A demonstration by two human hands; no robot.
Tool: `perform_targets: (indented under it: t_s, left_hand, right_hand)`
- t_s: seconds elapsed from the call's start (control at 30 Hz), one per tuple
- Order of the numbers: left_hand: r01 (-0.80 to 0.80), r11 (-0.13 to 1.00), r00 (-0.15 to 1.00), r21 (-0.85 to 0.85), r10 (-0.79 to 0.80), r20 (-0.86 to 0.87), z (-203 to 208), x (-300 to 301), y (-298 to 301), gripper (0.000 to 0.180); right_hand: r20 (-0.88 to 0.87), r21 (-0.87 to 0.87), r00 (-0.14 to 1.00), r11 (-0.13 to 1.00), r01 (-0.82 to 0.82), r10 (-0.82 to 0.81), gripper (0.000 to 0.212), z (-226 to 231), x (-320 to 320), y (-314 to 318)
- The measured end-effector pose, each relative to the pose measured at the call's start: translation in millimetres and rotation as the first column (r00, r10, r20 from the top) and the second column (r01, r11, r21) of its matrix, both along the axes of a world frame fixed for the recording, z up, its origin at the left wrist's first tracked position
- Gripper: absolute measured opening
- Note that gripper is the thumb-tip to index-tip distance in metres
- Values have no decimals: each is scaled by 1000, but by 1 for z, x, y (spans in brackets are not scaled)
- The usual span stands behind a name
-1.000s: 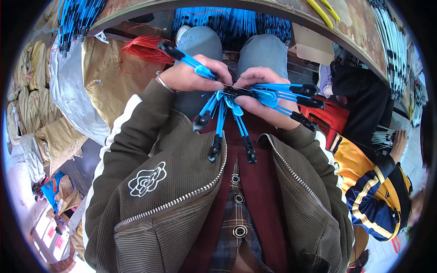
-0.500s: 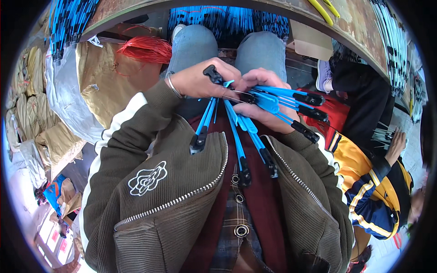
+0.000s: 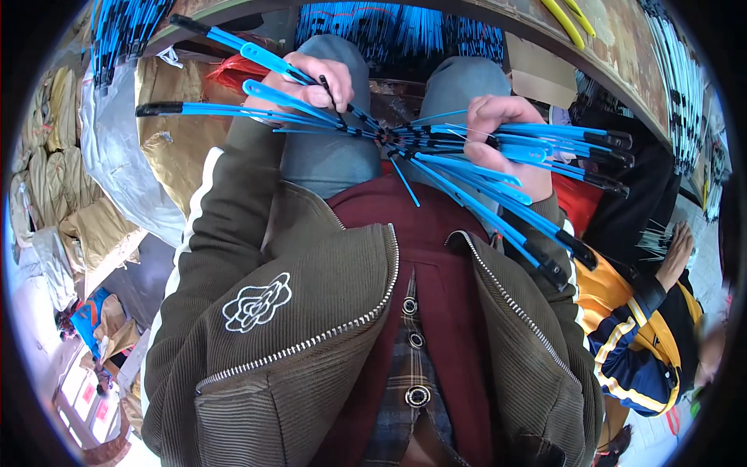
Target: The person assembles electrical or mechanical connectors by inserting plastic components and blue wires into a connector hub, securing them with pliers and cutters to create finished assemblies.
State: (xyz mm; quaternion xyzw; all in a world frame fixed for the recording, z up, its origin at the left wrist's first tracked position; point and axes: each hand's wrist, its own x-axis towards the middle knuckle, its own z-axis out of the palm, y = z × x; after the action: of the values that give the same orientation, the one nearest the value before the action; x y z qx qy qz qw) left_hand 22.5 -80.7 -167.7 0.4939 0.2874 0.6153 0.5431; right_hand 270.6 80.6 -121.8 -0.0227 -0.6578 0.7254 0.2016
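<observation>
A frame of blue ribs with black ends [image 3: 459, 167], like umbrella ribs, spreads over my lap. Its ribs fan out from a small dark hub [image 3: 383, 137] between my knees. My left hand [image 3: 319, 84] is closed on ribs left of the hub; a thin black piece sticks up by its thumb. To the hub's right, my right hand [image 3: 506, 136] curls its fingers around several ribs, and a thin pale wire or thread shows at its fingertips. Other ribs hang loose towards my lower right, across my forearm. The hub's details are too small to make out.
A worn wooden bench [image 3: 498, 29] curves across the far side, with yellow-handled pliers [image 3: 564, 22] on it. Bundles of blue ribs [image 3: 373, 27] stand beneath it. Brown paper and plastic wrapping [image 3: 167, 132] lies left. A co-worker's hand [image 3: 677, 253] is at right.
My hands have moved apart, left hand up and left, right hand to the right. The ribs, earlier bunched between them, now fan out to both sides, showing the hub.
</observation>
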Motion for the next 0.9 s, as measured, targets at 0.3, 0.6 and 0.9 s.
perform_targets:
  t_s: [0.3,0.6,0.9]
  left_hand:
    - [-315,935,904,-161,244,-352,27,44,7,10]
    - [-372,914,891,-163,302,-339,23,53,4,12]
    - [-370,912,899,-175,304,-316,21,58,1,10]
  right_hand:
    - [123,-47,909,913,405,-397,31,15,-26,-35]
    - [146,31,928,940,341,-342,28,18,-33,-40]
    - [159,83,930,943,322,-331,24,17,-37,-45]
